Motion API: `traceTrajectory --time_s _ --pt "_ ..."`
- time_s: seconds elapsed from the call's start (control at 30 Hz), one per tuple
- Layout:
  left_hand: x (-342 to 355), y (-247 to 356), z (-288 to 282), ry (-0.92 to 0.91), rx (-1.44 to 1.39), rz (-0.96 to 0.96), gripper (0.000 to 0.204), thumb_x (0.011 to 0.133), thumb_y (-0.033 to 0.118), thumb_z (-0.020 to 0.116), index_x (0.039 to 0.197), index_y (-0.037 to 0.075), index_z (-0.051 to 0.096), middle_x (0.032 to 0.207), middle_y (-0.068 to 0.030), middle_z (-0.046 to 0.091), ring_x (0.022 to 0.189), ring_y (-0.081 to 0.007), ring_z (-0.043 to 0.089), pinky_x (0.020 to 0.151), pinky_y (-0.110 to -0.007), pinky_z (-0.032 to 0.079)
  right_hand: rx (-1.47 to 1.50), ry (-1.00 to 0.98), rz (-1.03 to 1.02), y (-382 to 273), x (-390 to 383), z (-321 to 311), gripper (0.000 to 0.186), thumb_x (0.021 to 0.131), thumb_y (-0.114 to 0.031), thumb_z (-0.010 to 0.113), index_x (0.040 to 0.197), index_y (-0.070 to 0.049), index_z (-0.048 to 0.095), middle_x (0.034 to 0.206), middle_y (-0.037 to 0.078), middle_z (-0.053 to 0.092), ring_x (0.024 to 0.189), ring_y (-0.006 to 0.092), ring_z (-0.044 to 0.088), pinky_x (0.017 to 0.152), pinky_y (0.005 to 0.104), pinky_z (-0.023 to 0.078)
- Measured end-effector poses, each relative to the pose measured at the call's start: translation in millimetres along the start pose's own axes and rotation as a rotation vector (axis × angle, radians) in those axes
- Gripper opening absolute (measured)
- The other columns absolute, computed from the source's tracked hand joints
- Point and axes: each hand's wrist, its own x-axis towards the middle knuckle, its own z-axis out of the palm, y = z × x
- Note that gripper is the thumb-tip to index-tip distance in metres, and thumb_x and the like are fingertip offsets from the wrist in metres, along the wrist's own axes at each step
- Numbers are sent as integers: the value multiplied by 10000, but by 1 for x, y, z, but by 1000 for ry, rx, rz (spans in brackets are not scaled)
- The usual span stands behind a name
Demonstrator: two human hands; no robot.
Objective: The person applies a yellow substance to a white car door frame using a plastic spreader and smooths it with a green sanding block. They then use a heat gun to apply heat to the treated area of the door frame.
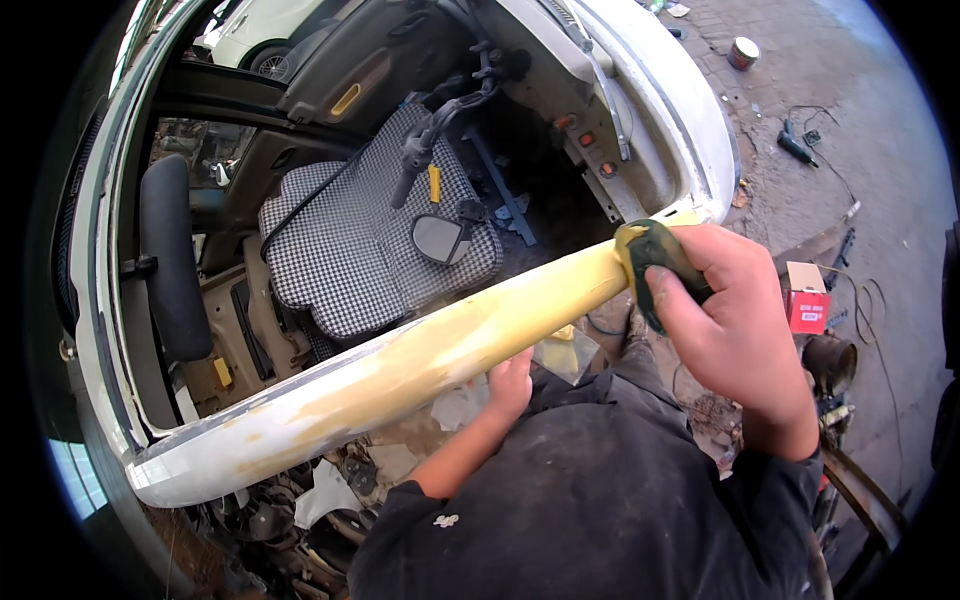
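Observation:
My right hand [730, 310] grips a dark green, flexible putty spreader [650, 262] between thumb and fingers. Yellow putty coats its edge, which presses against the right end of a white car roof pillar [330, 405]. A long smooth band of yellow putty [490, 320] covers much of this pillar, thinning into patches at the left. Below the pillar, my left hand [511, 388] is partly hidden by it. Its fingers look curled at the edge of a clear putty sheet [567, 358] bearing a lump of yellow putty; the exact grip is hidden.
Inside the stripped vehicle are a checkered seat [350, 240], a loose mirror [440, 240] and a black headrest [175, 255]. On the ground at right lie a power tool [797, 143], a tin [743, 53], a red box [806, 305] and cables. Scrap parts [300, 530] lie below the pillar.

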Motion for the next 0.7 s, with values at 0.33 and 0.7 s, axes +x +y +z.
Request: traceTrajectory --time_s 0.33,0.7 --pt "6 8 -6 -26 97 220 359 1044 267 463 1200 -24 605 1095 -94 625 1037 -156 554 934 -296 418 254 80 -170 -94 18 7 273 859 -50 639 1113 51 642 903 132 697 757 222 691 674 306 549" --pt "8 23 -10 -108 -49 37 366 1076 253 425 1178 -42 616 1072 -53 667 950 -104 587 865 -266 454 493 625 498 140 -103 -28 242 958 -71 609 1161 53 653 998 66 707 830 103 655 748 260 535"
